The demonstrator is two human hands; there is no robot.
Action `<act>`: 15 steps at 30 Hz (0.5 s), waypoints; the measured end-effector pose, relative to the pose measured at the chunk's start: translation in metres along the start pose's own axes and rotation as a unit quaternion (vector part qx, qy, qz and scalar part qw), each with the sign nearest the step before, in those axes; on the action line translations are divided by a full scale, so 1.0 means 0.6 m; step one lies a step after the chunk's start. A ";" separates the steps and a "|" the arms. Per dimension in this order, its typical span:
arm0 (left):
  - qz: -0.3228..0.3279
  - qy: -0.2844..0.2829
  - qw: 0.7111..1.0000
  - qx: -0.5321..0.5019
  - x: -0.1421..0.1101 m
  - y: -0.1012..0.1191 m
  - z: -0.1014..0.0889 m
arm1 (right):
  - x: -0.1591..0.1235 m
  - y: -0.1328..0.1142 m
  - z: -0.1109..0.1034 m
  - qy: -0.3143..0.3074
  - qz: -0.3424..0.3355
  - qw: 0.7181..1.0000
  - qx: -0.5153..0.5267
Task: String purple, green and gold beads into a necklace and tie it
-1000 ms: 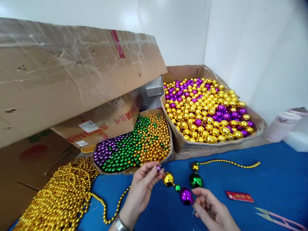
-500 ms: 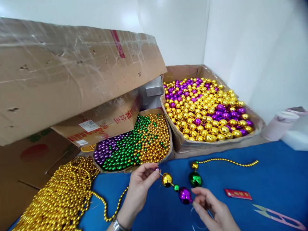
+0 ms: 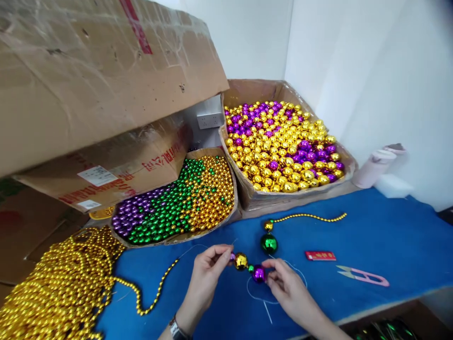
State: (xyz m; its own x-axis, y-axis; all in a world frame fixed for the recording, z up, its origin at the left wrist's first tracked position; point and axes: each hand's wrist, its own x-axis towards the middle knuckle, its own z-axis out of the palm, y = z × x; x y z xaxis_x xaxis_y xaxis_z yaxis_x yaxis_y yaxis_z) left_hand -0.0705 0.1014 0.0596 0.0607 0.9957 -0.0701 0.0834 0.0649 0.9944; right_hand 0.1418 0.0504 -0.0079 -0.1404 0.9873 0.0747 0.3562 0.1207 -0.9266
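- Step in hand, as I judge it: drawing beads together along a thread (image 3: 264, 300) into one row.
- The row hangs between both hands above the table (image 3: 417, 255): small purple bead (image 3: 232, 257), large gold bead (image 3: 241, 261), small green bead (image 3: 251, 268), large purple bead (image 3: 259, 273).
- The left hand's (image 3: 210, 264) fingers are clamped on the small purple bead; the right hand's (image 3: 285, 285) fingers pinch the large purple bead's right end.
- The next move probably calls for steady tension, with the looped thread kept from snagging.
- Beyond the hands lie a large green bead (image 3: 269, 243) and gold chain (image 3: 311, 216).
- Room looks widest rightward, though the red packet (image 3: 320, 255) and pink snips (image 3: 368, 276) lie there; the table's front edge runs near the right forearm.
- Leftward, the bead box (image 3: 231, 218) and gold strands (image 3: 60, 288) limit movement.
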 end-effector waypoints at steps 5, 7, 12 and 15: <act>0.161 -0.017 0.977 0.138 -0.018 0.077 -0.008 | 0.022 -0.040 -0.053 -0.010 -0.051 0.997 -0.054; 0.214 -0.025 0.964 0.157 -0.027 0.116 -0.008 | 0.036 -0.078 -0.062 -0.010 -0.069 0.996 -0.056; 0.267 -0.018 0.958 0.106 -0.045 0.159 -0.010 | 0.059 -0.158 -0.033 -0.054 -0.184 0.979 -0.063; 0.253 0.017 0.966 0.055 -0.049 0.132 -0.020 | 0.062 -0.155 -0.015 -0.060 -0.203 0.975 -0.065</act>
State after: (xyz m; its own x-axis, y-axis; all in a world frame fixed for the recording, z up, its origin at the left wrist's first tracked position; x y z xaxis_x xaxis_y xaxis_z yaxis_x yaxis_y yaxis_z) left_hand -0.0777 0.0780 0.1414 0.0891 0.8995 0.4277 0.1560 -0.4367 0.8860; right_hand 0.1117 0.0767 0.0845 -0.3990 0.8374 0.3735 0.3626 0.5182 -0.7746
